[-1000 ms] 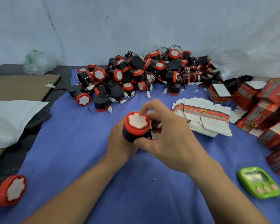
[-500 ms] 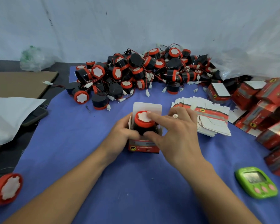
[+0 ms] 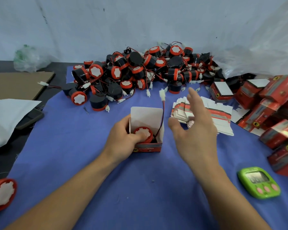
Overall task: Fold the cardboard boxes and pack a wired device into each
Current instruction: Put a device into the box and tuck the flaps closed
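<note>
A small red cardboard box [image 3: 148,147] stands open on the blue cloth, its white lid flap up. Inside sits a black device with a red rim and white face [image 3: 144,133]. Its red and black wire rises out of the right corner to a white plug [image 3: 162,94] above the box. My left hand [image 3: 123,141] grips the box's left wall, thumb pressing on the device. My right hand [image 3: 194,127] hovers just right of the box, fingers spread and holding nothing. A fanned stack of flat unfolded boxes [image 3: 206,117] lies behind it.
A big heap of wired devices [image 3: 140,75] fills the back of the cloth. Packed red boxes [image 3: 273,113] pile up at the right. A green timer [image 3: 258,182] lies near right, one loose device [image 3: 2,195] at the near left edge, and brown cardboard [image 3: 18,85] and a white bag [image 3: 5,118] at the left.
The device went from above the cloth down into the open box. My right hand let go of it and lifted away to the right; the wire now sticks up out of the box.
</note>
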Demonstrator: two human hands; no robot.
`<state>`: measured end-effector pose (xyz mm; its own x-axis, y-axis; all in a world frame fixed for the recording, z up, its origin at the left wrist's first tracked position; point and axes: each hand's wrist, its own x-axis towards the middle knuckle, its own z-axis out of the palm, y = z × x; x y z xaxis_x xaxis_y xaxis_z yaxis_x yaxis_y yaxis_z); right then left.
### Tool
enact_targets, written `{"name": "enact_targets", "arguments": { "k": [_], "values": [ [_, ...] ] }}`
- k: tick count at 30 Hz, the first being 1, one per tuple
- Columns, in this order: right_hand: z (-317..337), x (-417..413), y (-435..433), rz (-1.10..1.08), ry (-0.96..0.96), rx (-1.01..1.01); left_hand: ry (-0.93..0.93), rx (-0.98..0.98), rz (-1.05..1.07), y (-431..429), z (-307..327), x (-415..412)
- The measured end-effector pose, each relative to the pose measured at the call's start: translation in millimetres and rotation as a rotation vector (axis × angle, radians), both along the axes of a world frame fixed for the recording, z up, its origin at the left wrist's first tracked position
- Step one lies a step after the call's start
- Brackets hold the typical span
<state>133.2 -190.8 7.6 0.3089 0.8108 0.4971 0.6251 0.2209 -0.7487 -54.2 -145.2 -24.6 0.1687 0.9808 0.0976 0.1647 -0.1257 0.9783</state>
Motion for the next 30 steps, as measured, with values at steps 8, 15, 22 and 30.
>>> {"name": "enact_targets", "arguments": {
  "k": [8,15,22,30],
  "values": [
    [-4.9,0.3,12.4,0.374,0.439,-0.221,0.108,0.048,0.028,2.9,-2.4,1.5],
    [1.6,-0.1,10.0,0.394,0.559,-0.100,0.093,0.011,0.020,6.1,-2.7,2.0],
    [4.6,-0.4,0.9,0.318,0.098,0.045,0.114,-0.005,0.030,4.2,0.0,2.4],
    [1.6,-15.0,-2.2,0.234,0.111,-0.180,0.178,0.003,0.023,1.3,2.5,3.0]
  ]
}}
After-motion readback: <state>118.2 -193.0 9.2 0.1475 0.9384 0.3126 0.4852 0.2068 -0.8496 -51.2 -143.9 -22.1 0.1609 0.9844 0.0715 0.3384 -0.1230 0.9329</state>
